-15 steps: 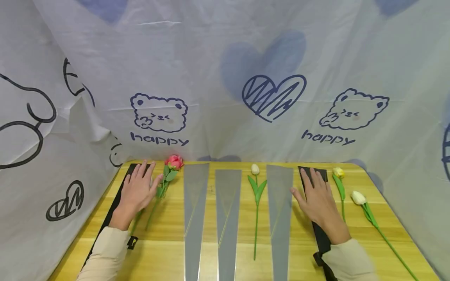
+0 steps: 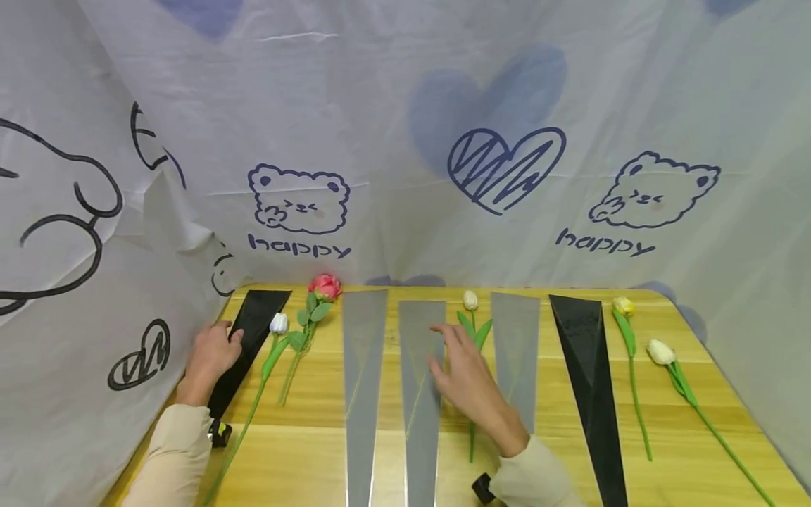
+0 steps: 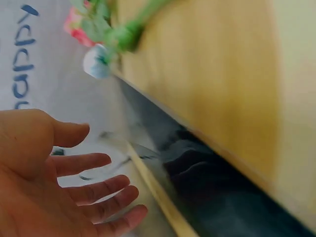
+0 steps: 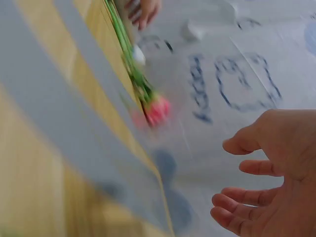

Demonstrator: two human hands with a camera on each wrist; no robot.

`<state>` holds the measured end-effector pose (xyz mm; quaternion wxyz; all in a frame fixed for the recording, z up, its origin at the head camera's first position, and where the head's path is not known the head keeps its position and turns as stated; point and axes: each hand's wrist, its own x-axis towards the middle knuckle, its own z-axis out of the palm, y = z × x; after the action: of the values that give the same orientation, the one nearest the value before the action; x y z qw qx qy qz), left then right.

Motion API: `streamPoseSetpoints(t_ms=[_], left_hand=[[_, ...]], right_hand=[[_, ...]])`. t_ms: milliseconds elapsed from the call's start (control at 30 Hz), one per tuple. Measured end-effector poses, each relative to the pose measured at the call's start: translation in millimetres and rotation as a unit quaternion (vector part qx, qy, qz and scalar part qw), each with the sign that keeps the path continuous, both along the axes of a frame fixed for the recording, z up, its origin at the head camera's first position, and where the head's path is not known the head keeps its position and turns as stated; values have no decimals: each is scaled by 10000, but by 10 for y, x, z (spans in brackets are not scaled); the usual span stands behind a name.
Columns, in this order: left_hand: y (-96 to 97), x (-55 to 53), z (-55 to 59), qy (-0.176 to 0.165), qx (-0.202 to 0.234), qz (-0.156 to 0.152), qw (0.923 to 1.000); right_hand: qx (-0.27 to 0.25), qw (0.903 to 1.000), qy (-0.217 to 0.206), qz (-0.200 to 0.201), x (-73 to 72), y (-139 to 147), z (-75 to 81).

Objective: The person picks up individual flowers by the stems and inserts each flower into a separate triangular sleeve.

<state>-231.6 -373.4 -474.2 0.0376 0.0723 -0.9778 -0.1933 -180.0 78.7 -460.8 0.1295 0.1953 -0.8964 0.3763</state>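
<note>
Left hand [image 2: 210, 352] and right hand [image 2: 470, 377] held nothing, fingers loose, while flowers [image 2: 322, 310] and strips [image 2: 591, 394] lay spaced, blooms [image 2: 326, 287] far, presumably keeping each within reach.

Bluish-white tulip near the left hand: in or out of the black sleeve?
Out: in the head view, the bluish-white tulip lies on the wooden tabletop, just right of the black sleeve.

Black strip [image 2: 255, 331], white tulip [image 2: 470, 301]
</note>
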Motion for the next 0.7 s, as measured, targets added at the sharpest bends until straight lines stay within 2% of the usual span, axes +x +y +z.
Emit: streamPoseSetpoints(t_ms=[267,467,600,700], left_hand=[[-59,14,-116,-750,-20,380,9965],[-98,46,-119,-933,90,563,9940],[-154,69,-114,-1021,88,730,9921],[-212,92,-118,-1004,38,849,9913]], right_hand=[[-354,9976,-294,523,-25,-819,-90],[-396,9920,-972,706,-107,-1337,-104],[-420,9837,-1556,800,-187,-1656,-132],[-531,9778,-1920,653,-264,-1928,-188]])
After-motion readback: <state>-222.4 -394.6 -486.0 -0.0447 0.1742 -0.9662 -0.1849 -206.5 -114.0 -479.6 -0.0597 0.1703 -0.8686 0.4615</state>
